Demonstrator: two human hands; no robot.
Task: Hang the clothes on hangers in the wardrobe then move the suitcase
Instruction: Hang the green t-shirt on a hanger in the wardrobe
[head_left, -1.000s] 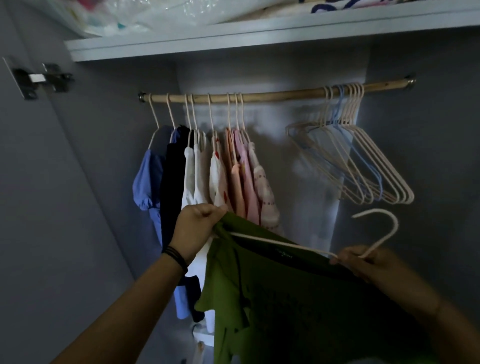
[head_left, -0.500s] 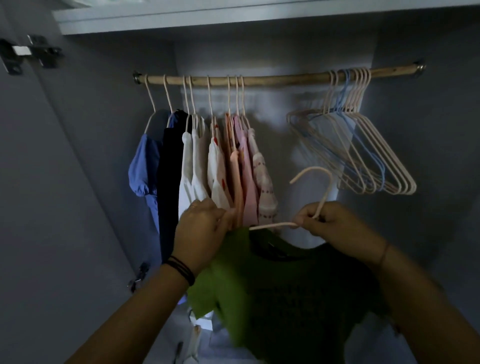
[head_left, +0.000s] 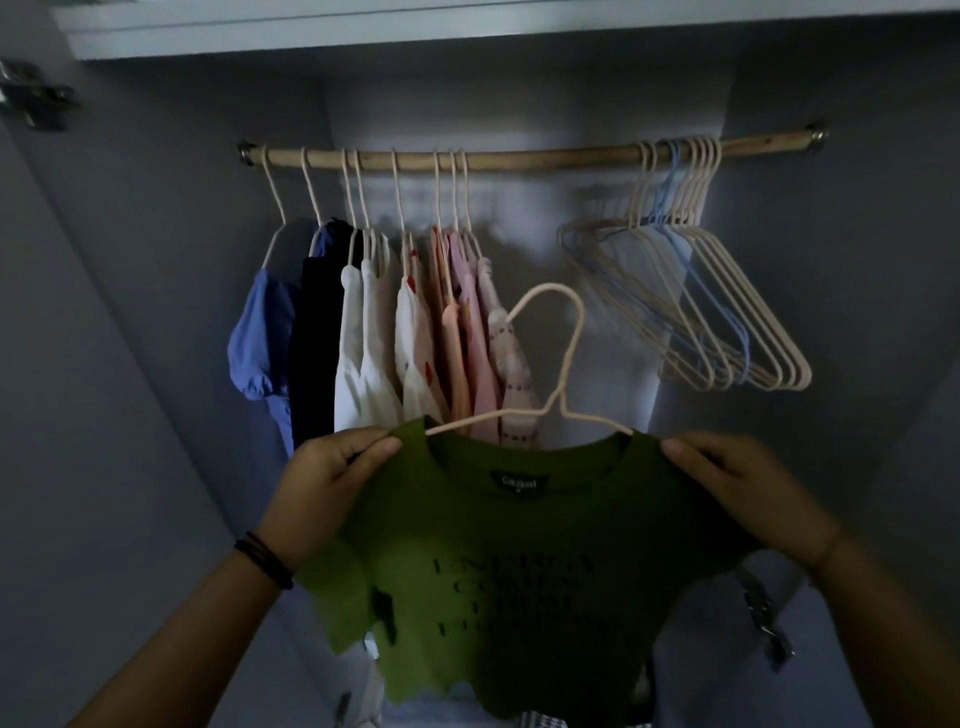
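Note:
A green T-shirt (head_left: 519, 561) with dark lettering hangs on a pale pink hanger (head_left: 563, 353), spread flat and facing me, below the wooden rail (head_left: 545, 156). My left hand (head_left: 327, 488) pinches the shirt's left shoulder. My right hand (head_left: 743, 488) grips its right shoulder. The hanger's hook stands upright above the collar, well below the rail. The suitcase is out of view.
Several hung garments (head_left: 395, 338), blue, black, white and pink, fill the rail's left part. A bunch of bare hangers (head_left: 701, 291) hangs at the right end. A gap lies between the two groups. A shelf (head_left: 467, 31) runs above, and the door hinges (head_left: 36, 101) show at left.
The hanger now sits fully inside the shirt's neck. My right hand has left the hook and taken the right shoulder, and the shirt is pulled out flat and level.

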